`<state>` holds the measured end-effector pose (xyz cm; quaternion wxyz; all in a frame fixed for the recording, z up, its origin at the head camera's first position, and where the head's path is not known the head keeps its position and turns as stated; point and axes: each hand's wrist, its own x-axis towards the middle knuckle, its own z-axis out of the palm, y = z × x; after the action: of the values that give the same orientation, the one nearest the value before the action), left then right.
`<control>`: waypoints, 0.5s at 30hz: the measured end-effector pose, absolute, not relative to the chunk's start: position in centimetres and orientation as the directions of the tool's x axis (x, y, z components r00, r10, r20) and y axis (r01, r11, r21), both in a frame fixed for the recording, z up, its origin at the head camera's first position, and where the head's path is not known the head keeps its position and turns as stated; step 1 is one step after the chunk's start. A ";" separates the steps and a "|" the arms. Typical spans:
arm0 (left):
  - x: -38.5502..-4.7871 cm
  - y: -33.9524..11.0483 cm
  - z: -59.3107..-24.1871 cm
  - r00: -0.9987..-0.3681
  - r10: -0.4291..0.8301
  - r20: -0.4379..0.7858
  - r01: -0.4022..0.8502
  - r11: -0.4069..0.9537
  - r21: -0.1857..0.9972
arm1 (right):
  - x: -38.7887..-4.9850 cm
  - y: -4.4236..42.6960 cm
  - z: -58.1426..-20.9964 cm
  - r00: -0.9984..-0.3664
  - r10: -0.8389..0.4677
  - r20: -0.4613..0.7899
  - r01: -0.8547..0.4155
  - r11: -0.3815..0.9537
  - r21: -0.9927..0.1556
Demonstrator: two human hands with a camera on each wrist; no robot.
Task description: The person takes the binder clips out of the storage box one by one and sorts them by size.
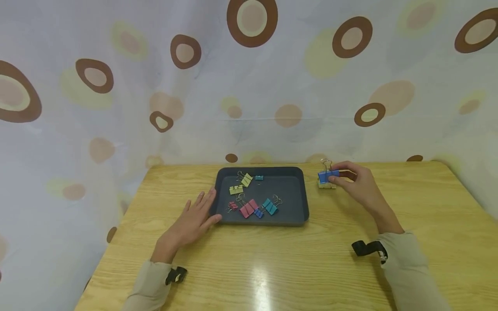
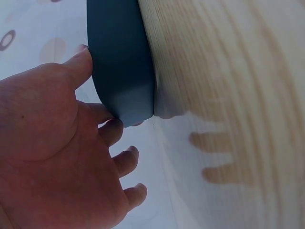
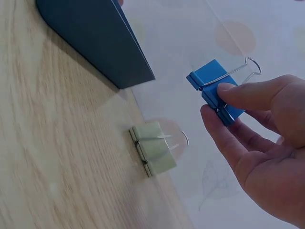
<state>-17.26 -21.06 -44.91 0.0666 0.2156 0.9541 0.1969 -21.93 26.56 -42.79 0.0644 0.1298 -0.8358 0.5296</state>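
Observation:
My right hand pinches a large blue binder clip between thumb and fingers, its wire handles raised. The blue clip is held above the table, right of the tray. Close by, a large pale yellow binder clip stands on the table; in the head view the blue clip partly covers it. My left hand touches the left side of the dark tray with its fingers extended and the thumb at the near left corner. Nothing is held in that hand.
Inside the tray lie several binder clips: yellow ones, a large pink one, a small red one, a teal one, a small blue one and a small teal one. A patterned curtain hangs behind the wooden table.

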 end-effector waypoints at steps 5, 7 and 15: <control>-17.3 -20.9 -45.0 -0.897 0.440 -0.029 0.392 0.826 0.405 | -22.1 28.5 -43.4 -0.946 -0.081 0.313 -0.315 0.456 -0.832; -17.3 -20.9 -44.9 -0.898 0.440 -0.027 0.392 0.824 0.408 | -22.1 29.3 -43.7 -0.945 -0.056 0.322 -0.310 0.460 -0.832; -17.0 -20.9 -44.5 -0.900 0.434 -0.042 0.380 0.828 0.411 | -22.2 31.8 -44.5 -0.969 -0.002 0.248 -0.232 0.359 -0.904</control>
<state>-17.04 -20.86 -44.55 0.0669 0.2134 0.9538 0.2005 -22.24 31.77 -44.52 0.1026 0.0714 -0.8179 0.5617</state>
